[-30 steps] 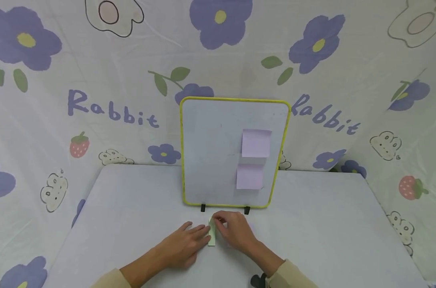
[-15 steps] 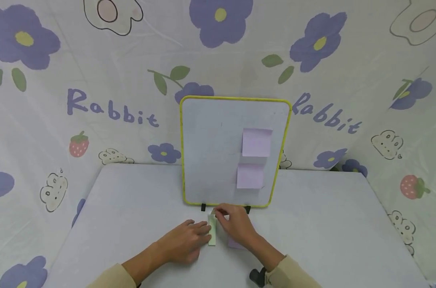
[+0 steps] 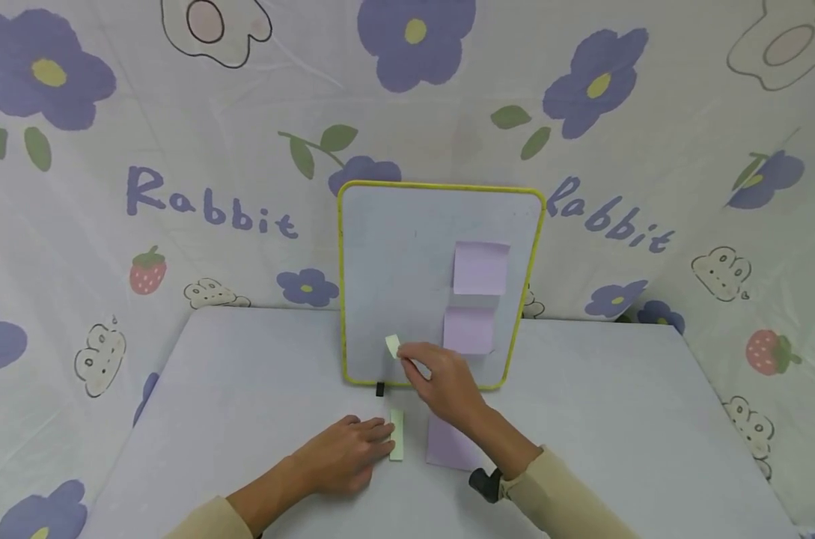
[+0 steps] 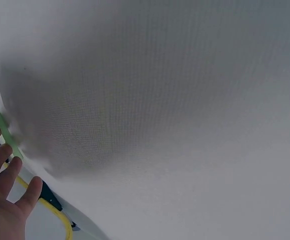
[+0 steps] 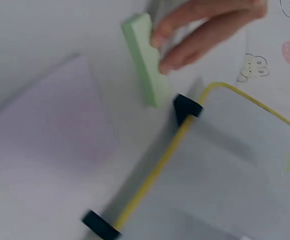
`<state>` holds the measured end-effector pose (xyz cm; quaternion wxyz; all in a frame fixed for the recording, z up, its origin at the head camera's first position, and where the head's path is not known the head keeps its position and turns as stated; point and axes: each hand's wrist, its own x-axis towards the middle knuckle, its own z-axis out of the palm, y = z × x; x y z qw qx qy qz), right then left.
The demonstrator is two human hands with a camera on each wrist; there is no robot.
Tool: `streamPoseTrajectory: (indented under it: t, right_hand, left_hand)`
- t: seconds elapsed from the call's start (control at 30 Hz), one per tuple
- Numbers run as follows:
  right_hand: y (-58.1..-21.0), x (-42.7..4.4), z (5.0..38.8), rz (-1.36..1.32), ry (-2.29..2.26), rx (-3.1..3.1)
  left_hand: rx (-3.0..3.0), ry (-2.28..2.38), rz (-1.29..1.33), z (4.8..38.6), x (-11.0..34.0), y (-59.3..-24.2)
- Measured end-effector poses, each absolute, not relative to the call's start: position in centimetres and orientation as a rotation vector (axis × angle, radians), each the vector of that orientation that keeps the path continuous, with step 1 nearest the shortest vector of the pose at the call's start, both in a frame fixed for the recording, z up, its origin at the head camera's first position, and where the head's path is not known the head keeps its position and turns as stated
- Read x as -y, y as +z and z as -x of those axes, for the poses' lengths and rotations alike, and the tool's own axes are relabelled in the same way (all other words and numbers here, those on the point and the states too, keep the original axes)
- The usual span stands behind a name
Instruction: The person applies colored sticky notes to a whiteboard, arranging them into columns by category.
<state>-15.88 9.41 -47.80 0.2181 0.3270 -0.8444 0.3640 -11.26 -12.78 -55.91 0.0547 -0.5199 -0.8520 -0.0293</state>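
My right hand (image 3: 447,385) pinches a small pale green sticky note (image 3: 393,345) between thumb and fingertips, in front of the lower part of a yellow-framed whiteboard (image 3: 400,262). Whether the note touches the board cannot be told. On the table, my left hand (image 3: 343,457) rests with its fingertips on a narrow green sticky note pad (image 3: 397,436). The right wrist view shows those fingertips on the side of the thick green pad (image 5: 144,62). Fingers of the left hand (image 4: 7,195) are spread, fairly straight, in the left wrist view.
Two purple sticky notes (image 3: 481,268) hang on the board's right side, one above the other. A purple sticky note pad (image 3: 450,445) lies under the right forearm. Black feet (image 3: 380,389) support the board. A patterned cloth (image 3: 245,150) hangs behind the table.
My right hand has peeled the green note off the pad and lifted it up and forward to the whiteboard. The left hand has stayed at the pad. More of the purple pad shows.
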Motion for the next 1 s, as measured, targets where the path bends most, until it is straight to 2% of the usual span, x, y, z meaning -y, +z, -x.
streamPoseTrajectory:
  t: [0.6, 1.0]
  right_hand:
    - [-41.3, -8.9, 20.0, -0.871, 0.718, 2.038]
    - [-39.9, -8.8, 21.4, -0.820, 0.693, 2.039]
  left_hand:
    - [2.534, -0.053, 1.575, 11.2, 12.9, -56.0]
    - [2.522, -0.058, 1.564, 11.1, 13.0, -56.0]
